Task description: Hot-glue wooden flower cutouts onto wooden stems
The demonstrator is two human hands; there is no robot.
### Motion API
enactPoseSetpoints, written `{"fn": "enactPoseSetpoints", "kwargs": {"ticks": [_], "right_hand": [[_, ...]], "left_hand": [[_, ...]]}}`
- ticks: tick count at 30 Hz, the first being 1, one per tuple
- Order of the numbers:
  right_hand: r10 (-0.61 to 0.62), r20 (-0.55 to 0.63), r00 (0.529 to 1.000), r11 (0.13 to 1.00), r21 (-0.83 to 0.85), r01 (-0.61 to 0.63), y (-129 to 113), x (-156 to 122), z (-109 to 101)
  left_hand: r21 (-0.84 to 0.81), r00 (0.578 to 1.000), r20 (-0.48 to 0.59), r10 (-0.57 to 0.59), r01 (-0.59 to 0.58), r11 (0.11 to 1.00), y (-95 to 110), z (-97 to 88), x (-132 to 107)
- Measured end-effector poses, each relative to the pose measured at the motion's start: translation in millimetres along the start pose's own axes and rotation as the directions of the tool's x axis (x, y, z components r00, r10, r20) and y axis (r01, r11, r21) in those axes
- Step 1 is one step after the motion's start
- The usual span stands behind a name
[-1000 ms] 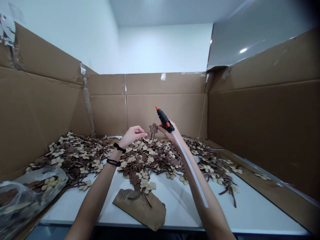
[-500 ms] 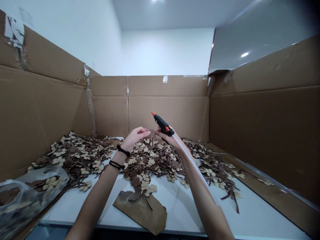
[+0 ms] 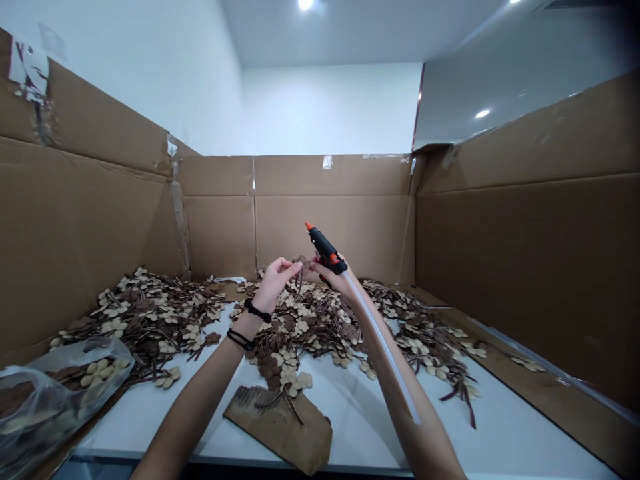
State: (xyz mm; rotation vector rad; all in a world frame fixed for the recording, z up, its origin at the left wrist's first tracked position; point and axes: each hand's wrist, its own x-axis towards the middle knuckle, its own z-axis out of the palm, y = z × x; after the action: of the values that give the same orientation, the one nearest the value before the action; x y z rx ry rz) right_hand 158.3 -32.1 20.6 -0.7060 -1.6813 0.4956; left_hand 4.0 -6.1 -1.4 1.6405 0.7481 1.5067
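Pinched in the fingers of my left hand (image 3: pixel 278 279) is a brown flower cutout (image 3: pixel 302 263), with dark strips hanging below it. My right hand (image 3: pixel 336 275) holds a black glue gun (image 3: pixel 324 245), its orange tip pointing up and to the left. A long clear glue stick (image 3: pixel 383 340) runs back from the gun along my right forearm. The fingertips of my right hand are at the flower's right edge; whether they also grip it I cannot tell. Beneath both hands spreads a pile of brown and cream flowers (image 3: pixel 300 327) with thin strips.
Cardboard walls (image 3: pixel 330 220) enclose the white table (image 3: pixel 360 427) at left, back and right. A torn cardboard piece (image 3: pixel 295 433) lies near the front edge. At the left sits a clear plastic bag (image 3: pixel 55 407) of flower pieces. More flowers (image 3: pixel 150 313) heap against the left wall.
My left hand has shifted slightly, with its wrist a little further right, and the flower has turned a little in the fingers. The view has tilted slightly upward. The glue gun stays in my right hand.
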Motion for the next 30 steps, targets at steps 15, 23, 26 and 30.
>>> {"fn": "enactPoseSetpoints", "kwargs": {"ticks": [15, 23, 26, 30], "right_hand": [[-0.01, -0.013, 1.0, 0.999, 0.031, 0.011, 20.2, 7.3, -3.3], [0.008, -0.013, 1.0, 1.0, 0.014, -0.008, 19.4, 7.5, -2.6], [-0.009, 0.013, 1.0, 1.0, -0.021, 0.009, 16.3, 7.7, -2.4], [-0.053, 0.085, 0.995, 0.996, -0.06, 0.058, 18.0, 7.0, -1.3]], "left_hand": [[0.071, 0.989, -0.086, 0.123, -0.117, 0.991, -4.7, 2.3, 3.4], [0.088, 0.987, 0.148, 0.058, -0.072, 0.994, -1.5, -3.0, 3.9], [0.114, 0.985, 0.164, 0.06, -0.079, 0.99, -1.5, -3.1, 3.3], [0.115, 0.982, 0.18, 0.065, -0.086, 0.99, -1.8, -7.8, 5.7]]}}
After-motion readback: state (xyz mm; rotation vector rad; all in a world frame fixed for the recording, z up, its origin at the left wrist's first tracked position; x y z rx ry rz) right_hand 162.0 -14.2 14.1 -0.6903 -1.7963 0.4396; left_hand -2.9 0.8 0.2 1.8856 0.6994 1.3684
